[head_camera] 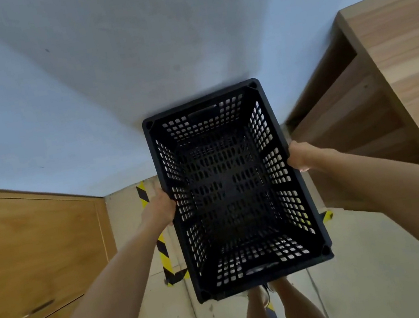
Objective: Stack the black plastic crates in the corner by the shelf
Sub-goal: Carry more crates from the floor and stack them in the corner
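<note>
Left hand [158, 207] and right hand [299, 156] clamp the long sides of the black crate [236, 190], its long axis pointing away toward the wall [129, 60].

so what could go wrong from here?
The black crate is held only by its long sides, left hand and right hand; either could slip. The wooden shelf stands close on the right, so a corner might clip it. The crate also hides the floor and feet.
</note>
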